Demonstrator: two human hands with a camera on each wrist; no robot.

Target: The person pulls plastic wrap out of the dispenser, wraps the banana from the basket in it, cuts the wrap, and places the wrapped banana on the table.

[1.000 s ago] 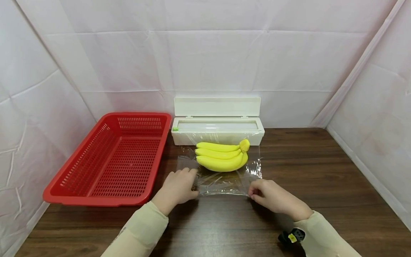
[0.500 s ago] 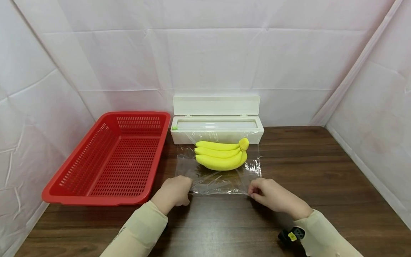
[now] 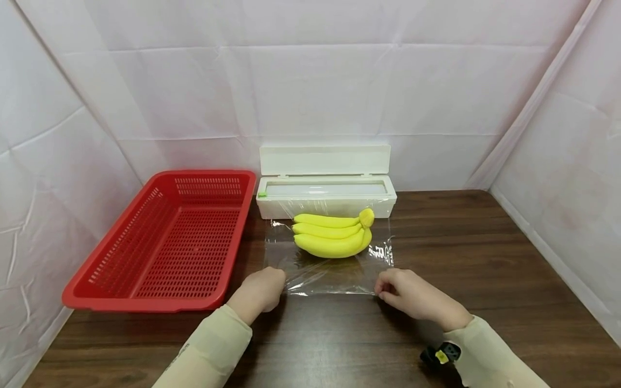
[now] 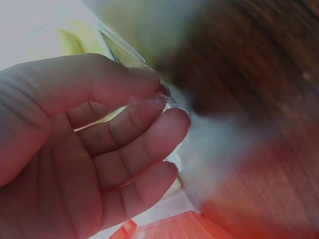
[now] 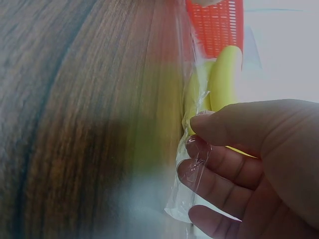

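Left hand (image 3: 259,290), right hand (image 3: 412,293) — pinching film (image 3: 335,277), bananas (image 3: 332,243) atop

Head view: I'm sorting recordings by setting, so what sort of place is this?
Probably a staged filming booth: creased white fabric-like sheets enclose three sides of a dark brown wood-grain table bearing a rectangular red plastic basket.

- Film (image 3: 335,277): near left corner hidden by the left hand (image 3: 259,290) in head view.
- Sleeve marking (image 3: 178,355): too small to read.
- Basket (image 4: 177,228): cut off in both wrist views.
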